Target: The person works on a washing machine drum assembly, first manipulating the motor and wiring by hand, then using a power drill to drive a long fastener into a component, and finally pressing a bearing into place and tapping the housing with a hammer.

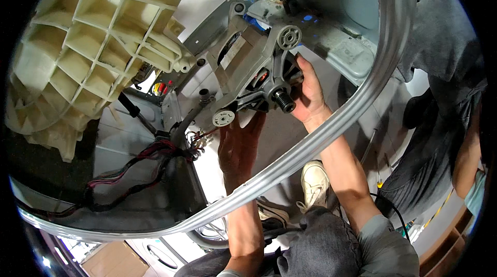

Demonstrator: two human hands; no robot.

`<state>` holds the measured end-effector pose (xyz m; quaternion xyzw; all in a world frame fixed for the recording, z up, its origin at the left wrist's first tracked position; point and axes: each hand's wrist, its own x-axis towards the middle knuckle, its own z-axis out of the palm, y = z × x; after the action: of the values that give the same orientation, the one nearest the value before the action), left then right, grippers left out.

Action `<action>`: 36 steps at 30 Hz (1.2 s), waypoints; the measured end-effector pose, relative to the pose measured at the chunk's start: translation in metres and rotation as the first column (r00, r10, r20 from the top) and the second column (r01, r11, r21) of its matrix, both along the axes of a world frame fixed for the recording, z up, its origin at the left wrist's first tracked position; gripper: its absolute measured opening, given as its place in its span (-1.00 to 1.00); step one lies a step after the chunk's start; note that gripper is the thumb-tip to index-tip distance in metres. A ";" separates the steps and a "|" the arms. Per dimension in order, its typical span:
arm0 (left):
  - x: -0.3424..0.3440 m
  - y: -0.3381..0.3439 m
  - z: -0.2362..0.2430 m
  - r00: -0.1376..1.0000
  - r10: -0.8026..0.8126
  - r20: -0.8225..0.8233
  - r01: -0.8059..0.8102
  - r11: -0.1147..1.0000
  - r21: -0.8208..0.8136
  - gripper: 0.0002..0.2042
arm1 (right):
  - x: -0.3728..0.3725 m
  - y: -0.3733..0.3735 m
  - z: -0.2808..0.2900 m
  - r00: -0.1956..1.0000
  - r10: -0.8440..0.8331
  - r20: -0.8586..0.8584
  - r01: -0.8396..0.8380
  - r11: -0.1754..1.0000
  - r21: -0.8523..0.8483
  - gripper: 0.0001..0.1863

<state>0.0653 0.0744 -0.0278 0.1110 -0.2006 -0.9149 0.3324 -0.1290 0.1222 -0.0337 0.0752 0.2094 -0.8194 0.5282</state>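
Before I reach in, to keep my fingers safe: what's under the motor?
The left hand goes under the motor at its near edge. The hand's fingertips, and whatever else lies directly beneath, are covered.

From head height, a single fisheye view looks steeply down at close range, over a curved metal rim (396, 23), onto the grey motor (246, 64).

Pale floor (389, 131) spreads below the fingers (306, 67). Nearer the person than the fingers, two light shoes (315, 181) stand on it; right of the fingers appear to lie a thin rod (369, 145) and, farther out, a yellow cord (439, 209).
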 end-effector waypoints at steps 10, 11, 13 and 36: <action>0.017 0.034 -0.024 0.998 0.002 0.058 -0.011 0.988 0.155 -0.44 | 0.024 0.031 -0.013 0.990 0.086 0.108 -0.100 0.985 0.138 -0.49; 0.018 0.036 -0.026 0.998 0.005 0.060 -0.015 0.986 0.168 -0.44 | 0.025 0.033 -0.024 0.994 0.071 0.087 -0.087 0.978 0.190 -0.49; 0.016 0.039 -0.031 0.999 0.006 0.051 -0.016 0.981 0.191 -0.44 | 0.026 0.035 -0.038 0.999 0.041 0.036 -0.050 0.957 0.287 -0.49; 0.020 0.045 -0.066 0.961 0.079 0.264 -0.116 0.985 0.128 -0.37 | 0.041 0.040 -0.087 0.996 0.082 0.029 -0.087 0.930 0.358 -0.41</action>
<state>0.0855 0.1198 -0.0939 0.2621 -0.1706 -0.8871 0.3394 -0.0881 0.1624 -0.1203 0.1668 0.3547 -0.7436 0.5417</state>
